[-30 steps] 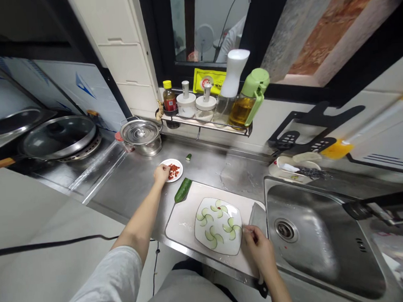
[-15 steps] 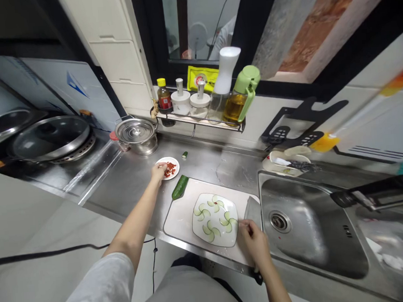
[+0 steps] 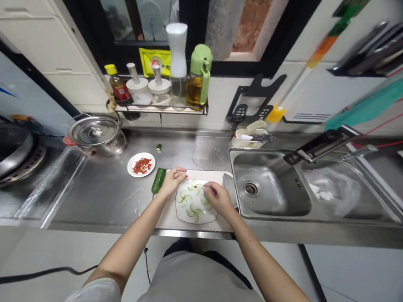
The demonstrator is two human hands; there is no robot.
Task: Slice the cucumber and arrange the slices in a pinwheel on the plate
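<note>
A white square plate (image 3: 182, 215) lies on the cutting board (image 3: 165, 222), with thin cucumber slices (image 3: 194, 212) fanned into flower shapes. One flower at the far side has a red bit at its centre. Over the plate's far left corner, my left hand (image 3: 171, 181) pinches a small red piece that looks like a goji berry. My right hand (image 3: 220, 198) is closed in a pinch above the plate's right side, its fingertips by the far flower; what they hold is too small to make out. A round white dish (image 3: 130, 169) of similar red pieces stands to the left.
A cucumber piece (image 3: 159, 180) rests at the board's left edge; a cucumber end (image 3: 159, 147) lies behind. The knife blade (image 3: 229, 188) is right of the plate, beside the sink (image 3: 277, 205). A lidded steel pot (image 3: 109, 141) stands at left; a condiment shelf (image 3: 160, 109) hangs behind.
My left hand has left the small dish and come right to the plate with a red piece. My right hand has moved inward over the plate. The view has shifted right.
</note>
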